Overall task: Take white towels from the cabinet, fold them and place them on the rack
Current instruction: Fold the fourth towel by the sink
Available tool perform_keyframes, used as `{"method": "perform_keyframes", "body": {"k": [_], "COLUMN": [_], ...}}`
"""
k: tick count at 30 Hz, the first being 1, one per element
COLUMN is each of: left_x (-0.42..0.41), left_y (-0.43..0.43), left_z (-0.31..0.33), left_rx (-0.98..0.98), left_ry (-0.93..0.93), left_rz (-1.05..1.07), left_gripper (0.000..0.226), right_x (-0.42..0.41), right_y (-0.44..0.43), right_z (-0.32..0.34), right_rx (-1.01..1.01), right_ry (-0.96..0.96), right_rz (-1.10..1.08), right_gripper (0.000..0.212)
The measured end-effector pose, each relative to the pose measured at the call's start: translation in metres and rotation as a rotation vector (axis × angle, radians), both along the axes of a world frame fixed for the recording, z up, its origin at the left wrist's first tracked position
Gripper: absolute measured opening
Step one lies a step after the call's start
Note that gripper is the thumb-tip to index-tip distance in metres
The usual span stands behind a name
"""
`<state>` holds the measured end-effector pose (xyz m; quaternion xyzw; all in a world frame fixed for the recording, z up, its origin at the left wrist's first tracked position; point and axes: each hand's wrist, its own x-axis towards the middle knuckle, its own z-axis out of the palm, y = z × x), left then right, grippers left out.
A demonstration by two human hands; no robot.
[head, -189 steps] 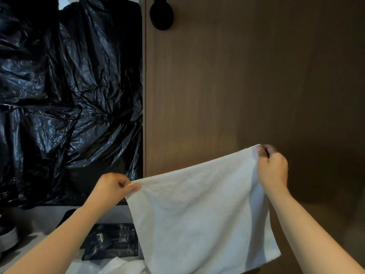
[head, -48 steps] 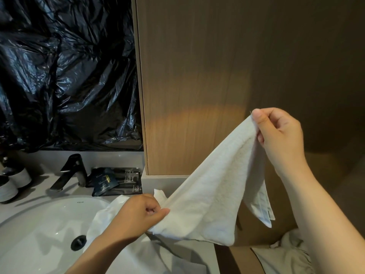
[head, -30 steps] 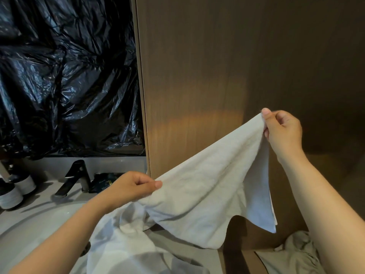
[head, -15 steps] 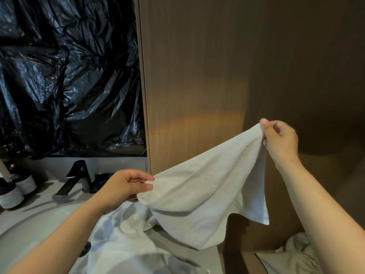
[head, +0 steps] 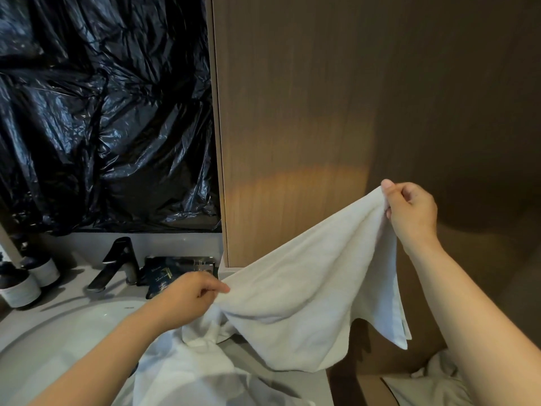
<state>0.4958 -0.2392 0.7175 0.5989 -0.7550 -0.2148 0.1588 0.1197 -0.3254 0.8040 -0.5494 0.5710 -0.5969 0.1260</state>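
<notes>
Holding one white towel [head: 307, 288] between both hands, you have it off the surface, in the air in front of the wooden panel [head: 292, 112] and above the right edge of the counter [head: 292, 379].

Grip, right hand [head: 412, 212]: thumb and curled fingers pinch the towel's upper corner, the high point of the cloth.

Grip, left hand [head: 187, 300]: fingers curl tight on the towel's lower left corner, just above the basin [head: 58, 332].

The towel slopes from high right to low left. Its middle sags, and two layers hang together below your right hand.

Cloth count, three pieces:
- One in your hands, as above.
- One crumpled cloth [head: 181, 373] lying at the near edge of the counter and over the basin's right rim, under your left forearm.
- One pale cloth [head: 424, 385] at the bottom right, lower than the counter; what carries it cannot be told.

Other items:
- One black faucet [head: 117, 265] at the basin's far rim.
- Two dark jars [head: 20, 288] with pale labels at the counter's left edge, side by side.
- Dark packets [head: 167, 273] along the far edge, right of the faucet; their number cannot be told.
- One black plastic sheet [head: 102, 112] on the wall above the counter.
</notes>
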Motion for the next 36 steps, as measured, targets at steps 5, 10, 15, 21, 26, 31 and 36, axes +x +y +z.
{"method": "perform_keyframes", "body": {"k": [5,10,15,21,26,31,36], "left_x": [0.009,0.011,0.016,0.020,0.016,0.001,-0.017], "left_y": [0.000,-0.009,-0.021,-0.041,-0.059,-0.065,-0.067], "left_z": [-0.011,-0.009,0.017,0.062,0.104,0.111,0.103], "left_rx": [-0.101,-0.293,-0.302,-0.328,-0.478,-0.562,-0.579], "left_ry": [-0.047,0.143,0.384,0.662,0.796,0.434,0.569], "left_rz": [0.049,0.203,0.383,0.364,0.371,0.403,0.472], "left_gripper": [0.019,0.030,0.019,0.005,0.011,0.013,0.011], "right_x": [-0.002,-0.003,-0.010,-0.017,-0.019,-0.021,-0.020], "right_y": [0.000,-0.001,-0.004,-0.012,-0.014,-0.011,-0.004], "right_z": [0.001,-0.001,0.002,0.017,0.039,0.037,0.029], "right_rx": [0.018,0.021,0.002,0.025,-0.022,-0.014,-0.027], "right_ry": [0.035,0.022,-0.018,-0.105,-0.162,-0.166,-0.209], "right_rz": [-0.020,-0.042,-0.070,-0.115,-0.212,-0.237,-0.154], "right_gripper": [0.038,0.038,0.041,0.033,0.029,0.031,0.041]}}
